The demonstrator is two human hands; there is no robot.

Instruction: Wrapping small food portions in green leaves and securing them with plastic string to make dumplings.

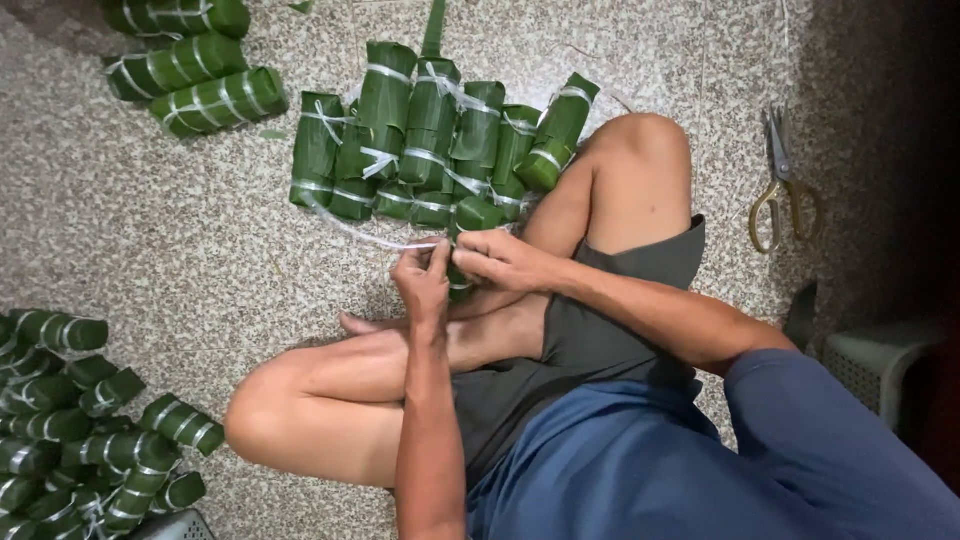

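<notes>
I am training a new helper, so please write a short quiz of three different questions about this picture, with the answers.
1. True or false: the scissors lie on the floor, apart from both hands.
2. Multiple choice: what does the left hand pinch? A) a knife B) a white string C) a loose leaf
3. Short answer: where does the roll that the right hand touches stand, relative to the bundle of tied rolls?

Key
1. True.
2. B.
3. At the near edge of the bundle, closest to the person's crossed legs.
</notes>
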